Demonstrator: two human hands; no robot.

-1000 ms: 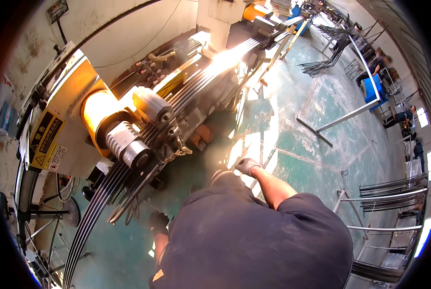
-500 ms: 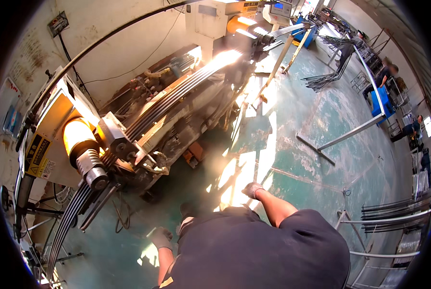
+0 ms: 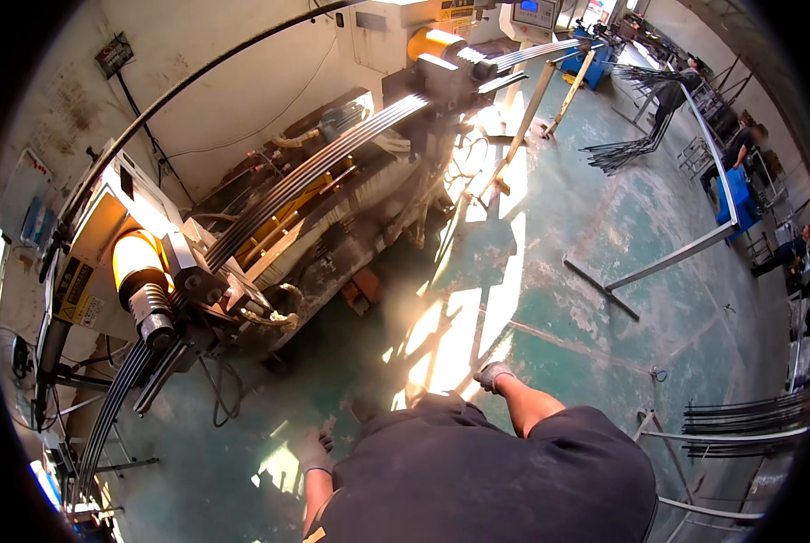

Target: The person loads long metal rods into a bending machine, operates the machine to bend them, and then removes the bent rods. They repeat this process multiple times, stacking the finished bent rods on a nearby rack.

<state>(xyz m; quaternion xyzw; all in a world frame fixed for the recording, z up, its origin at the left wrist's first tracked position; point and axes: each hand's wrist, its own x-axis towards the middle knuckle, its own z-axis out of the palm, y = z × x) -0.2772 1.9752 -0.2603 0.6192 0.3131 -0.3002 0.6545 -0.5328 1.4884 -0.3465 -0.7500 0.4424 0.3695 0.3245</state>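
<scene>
My left hand (image 3: 316,451), in a grey work glove, hangs low beside my body above the floor, its fingers loosely bent and apart, with nothing visible in it. Further right, my right hand (image 3: 494,376), also gloved, reaches forward over the sunlit floor. Its fingers are partly curled and I see nothing held. Neither hand touches the machine. Ahead on the left, a bundle of long metal rods or tubes (image 3: 314,175) runs through a near machine head with an orange cylinder (image 3: 137,260) and a far head with a similar yellow cylinder (image 3: 434,43).
Slanted supports (image 3: 524,127) stand by the far head. A metal frame (image 3: 672,258) with a foot bar rises from the green floor on the right. Dark rods (image 3: 740,418) lie on a rack at lower right. Several people work along the far right side, near a blue bin (image 3: 740,196).
Both of my hands have shifted slightly right and down in the picture. The view has turned a little, the glare on the rods is weaker, and yellow bars beneath them show more clearly.
</scene>
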